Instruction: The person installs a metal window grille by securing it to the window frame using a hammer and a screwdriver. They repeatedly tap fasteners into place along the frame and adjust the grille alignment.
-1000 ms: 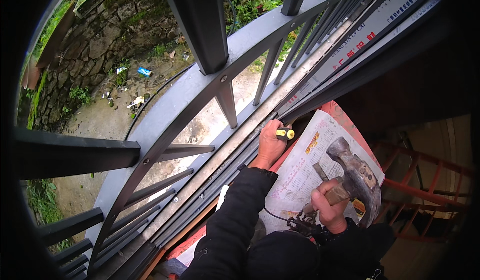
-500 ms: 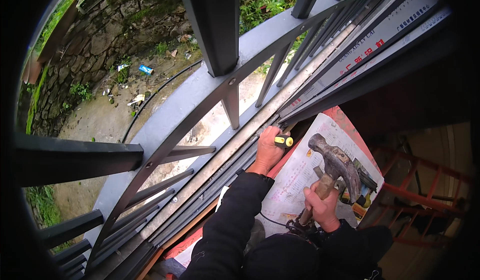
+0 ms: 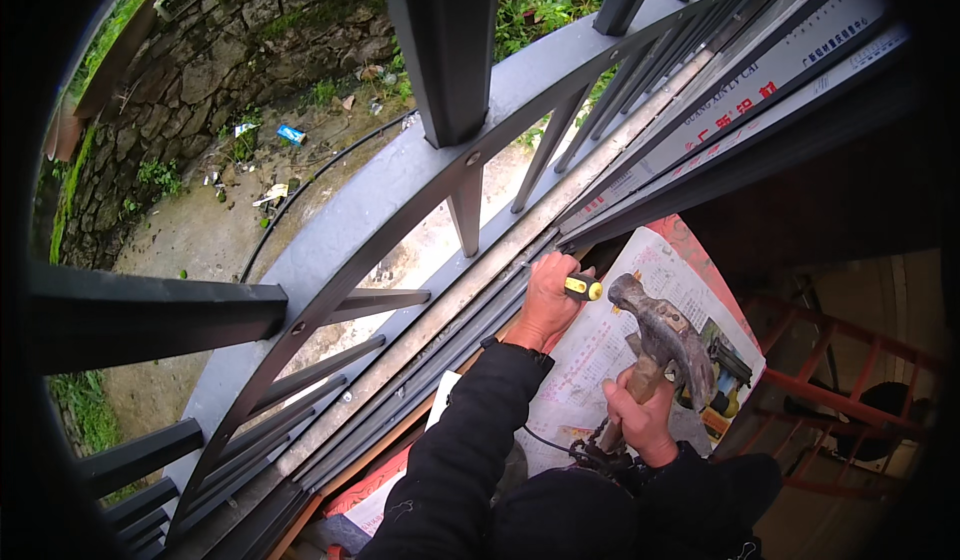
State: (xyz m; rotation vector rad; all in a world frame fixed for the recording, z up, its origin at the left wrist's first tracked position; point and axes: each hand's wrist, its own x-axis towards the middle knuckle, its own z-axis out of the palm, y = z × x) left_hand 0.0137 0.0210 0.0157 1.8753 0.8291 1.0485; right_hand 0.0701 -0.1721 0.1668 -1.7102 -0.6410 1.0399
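left grip (image 3: 546, 302): clamped on yellow-black handle (image 3: 583, 288); right grip (image 3: 648, 418): clamped on hammer (image 3: 662, 328); we should strike squarely.

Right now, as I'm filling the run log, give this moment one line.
left hand: grips yellow-black handle by grey track | right hand: grips hammer over newspaper
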